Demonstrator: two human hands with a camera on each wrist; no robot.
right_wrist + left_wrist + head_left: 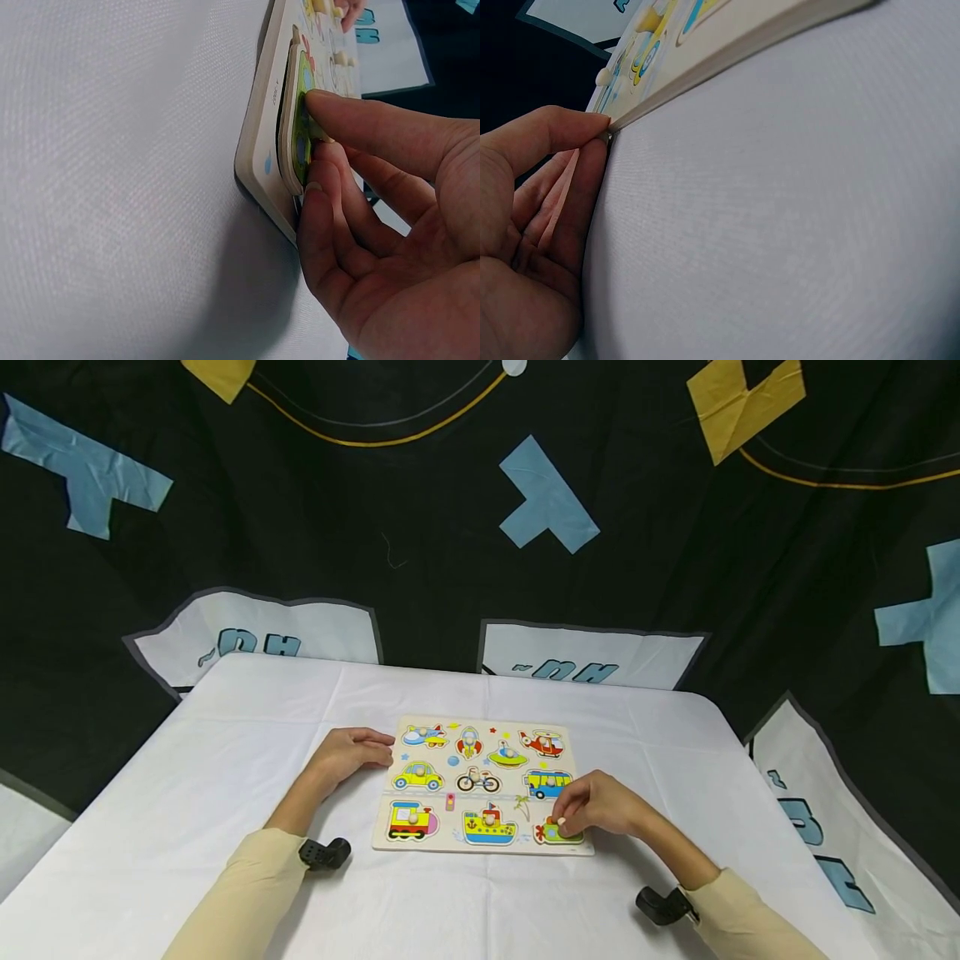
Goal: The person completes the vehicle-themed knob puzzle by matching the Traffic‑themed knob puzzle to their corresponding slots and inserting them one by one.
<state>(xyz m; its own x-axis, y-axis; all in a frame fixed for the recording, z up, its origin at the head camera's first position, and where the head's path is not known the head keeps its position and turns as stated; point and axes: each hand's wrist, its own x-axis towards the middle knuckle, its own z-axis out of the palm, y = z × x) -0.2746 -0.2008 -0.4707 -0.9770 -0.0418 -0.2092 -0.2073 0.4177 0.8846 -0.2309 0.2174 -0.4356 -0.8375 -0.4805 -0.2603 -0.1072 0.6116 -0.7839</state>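
Note:
A wooden peg puzzle board (pixel 457 852) with vehicle pieces lies on the white table. My right hand (pixel 602 804) is at its near right corner and pinches a green submarine piece (pixel 551 835) by its knob. In the right wrist view, the submarine's edge (pixel 286 142) stands a little proud of the board, over its recess. My thumb presses near the top face and the other fingers curl below the knob. At the board's left edge, my left hand (pixel 347 758) grips the rim between thumb and finger, seen close in the left wrist view.
Other knobbed pieces sit in the board: a train (pixel 411 831), a ship (pixel 498 837), a bus (pixel 546 789), a bicycle (pixel 487 783), a car (pixel 427 783) and several more. A white cloth covers the table (pixel 420 918). Behind hangs a black curtain (pixel 420 543) with blue shapes.

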